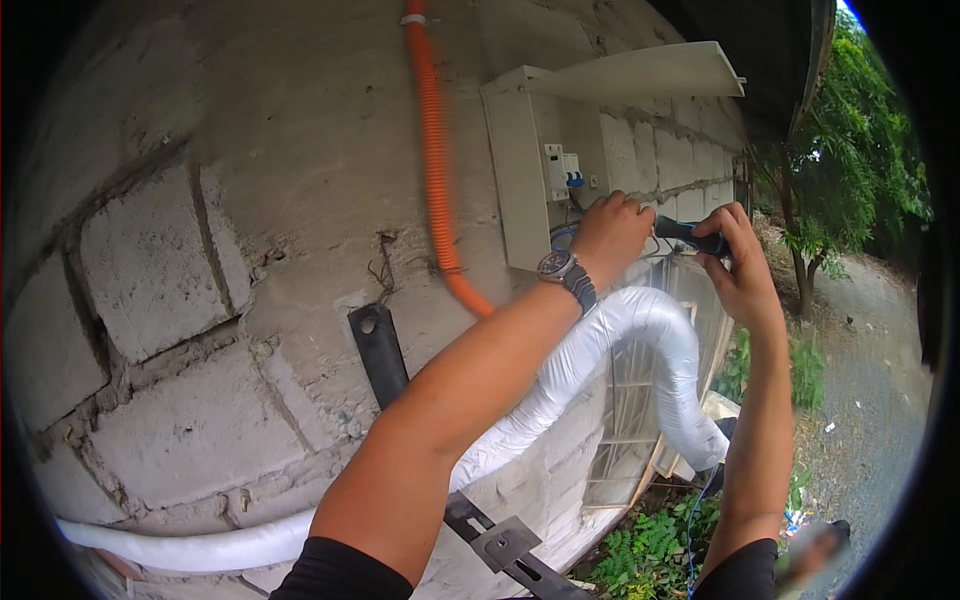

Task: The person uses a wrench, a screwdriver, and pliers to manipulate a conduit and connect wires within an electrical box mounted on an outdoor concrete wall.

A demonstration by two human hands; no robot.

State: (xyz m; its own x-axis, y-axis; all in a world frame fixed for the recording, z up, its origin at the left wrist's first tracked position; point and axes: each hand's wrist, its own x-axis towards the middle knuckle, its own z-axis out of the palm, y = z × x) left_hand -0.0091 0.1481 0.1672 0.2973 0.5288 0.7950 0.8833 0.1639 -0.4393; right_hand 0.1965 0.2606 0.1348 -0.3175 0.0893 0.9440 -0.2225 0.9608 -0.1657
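Observation:
My right hand (742,262) is closed around a dark screwdriver (688,235) with a blue-marked handle, held roughly level with its tip end toward my left hand. My left hand (612,238), a watch (566,275) on its wrist, reaches to the lower opening of a beige electrical box (522,165). Its fingers are curled, and what they grip is hidden behind them. Inside the box a circuit breaker (571,170) with blue switches is mounted above my left hand. Thin wires (563,235) show beside that hand. The box's lid (650,72) is swung up.
An orange corrugated conduit (436,160) runs down the block wall (160,270). Below my arms bends a silver-wrapped duct (590,350). Black metal brackets (505,543) stick out from the wall. At right are a tree (850,150), a gravel path (870,400) and a blurred person (815,555).

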